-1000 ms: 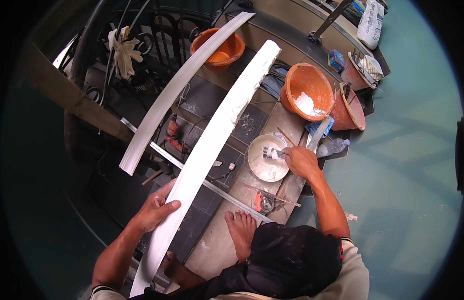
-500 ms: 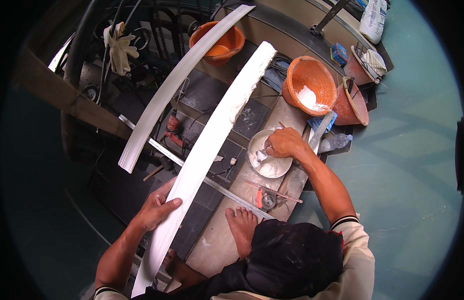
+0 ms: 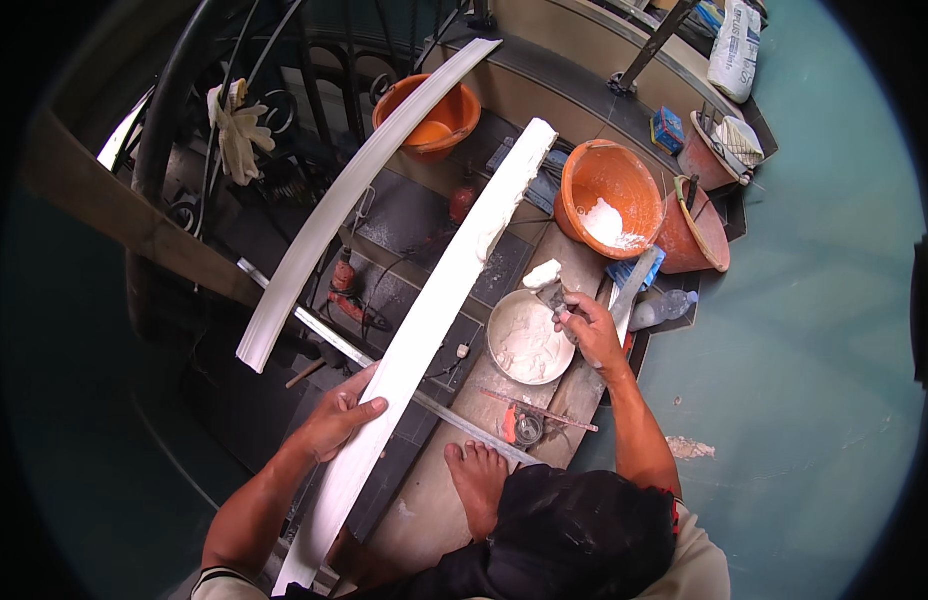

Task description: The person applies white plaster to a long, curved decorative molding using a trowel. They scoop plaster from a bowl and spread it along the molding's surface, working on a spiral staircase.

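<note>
My left hand (image 3: 339, 420) grips the side of a long white moulding (image 3: 434, 310), which runs diagonally away from me and has thick, uneven white paste on its far part. In my right hand (image 3: 589, 330) is a putty knife (image 3: 552, 294) carrying a lump of white paste (image 3: 542, 273) on its blade, held raised over the near-right side of a round bowl of paste (image 3: 524, 350). A second white moulding (image 3: 314, 250) lies to the left, across a thin metal rail (image 3: 334, 335).
Orange buckets (image 3: 609, 175) stand on the stair steps, with a water bottle (image 3: 666, 308), blue boxes (image 3: 667, 129) and a white sack (image 3: 734, 50). Red power tools (image 3: 346, 285) and cables lie among them. Gloves (image 3: 239, 135) hang at the dark railing left. A pale green wall borders the right.
The putty knife went down into the bowl and has come up with a lump of paste. My left hand and the held moulding have shifted slightly right in the picture.
</note>
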`<state>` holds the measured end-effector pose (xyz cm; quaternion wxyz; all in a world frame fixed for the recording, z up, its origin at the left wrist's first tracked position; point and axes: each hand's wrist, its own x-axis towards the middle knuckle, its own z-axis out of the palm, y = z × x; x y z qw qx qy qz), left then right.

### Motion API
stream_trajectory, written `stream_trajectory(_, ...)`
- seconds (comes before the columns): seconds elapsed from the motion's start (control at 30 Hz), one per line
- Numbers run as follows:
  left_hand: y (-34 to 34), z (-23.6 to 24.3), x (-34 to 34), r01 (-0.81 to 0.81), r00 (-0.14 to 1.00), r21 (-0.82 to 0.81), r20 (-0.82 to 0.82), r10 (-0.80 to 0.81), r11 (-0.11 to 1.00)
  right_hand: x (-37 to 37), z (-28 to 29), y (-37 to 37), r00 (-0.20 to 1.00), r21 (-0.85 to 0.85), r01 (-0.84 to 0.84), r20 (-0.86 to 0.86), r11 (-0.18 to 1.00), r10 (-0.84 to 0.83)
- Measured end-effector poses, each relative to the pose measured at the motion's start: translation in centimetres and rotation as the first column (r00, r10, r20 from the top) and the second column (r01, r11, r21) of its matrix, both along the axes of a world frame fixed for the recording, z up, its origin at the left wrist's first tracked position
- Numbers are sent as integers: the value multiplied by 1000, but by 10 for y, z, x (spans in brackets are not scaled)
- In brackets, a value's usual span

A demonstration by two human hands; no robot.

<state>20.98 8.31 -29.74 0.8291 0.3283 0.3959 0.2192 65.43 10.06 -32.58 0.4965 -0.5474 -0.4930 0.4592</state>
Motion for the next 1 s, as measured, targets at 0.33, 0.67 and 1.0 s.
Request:
stream_trajectory(0.33,12,22,21,54,991,-27,121,-50,998,-95,-10,28,852,433,173,384,884,-355)
stream_trajectory(0.67,12,38,24,45,990,12,135,-46,999,-134,-19,-6,836,522,123,404,844,-372)
stream_trajectory(1.0,13,49,18,44,978,13,203,-45,999,-138,-15,-33,780,594,14,497,805,-381)
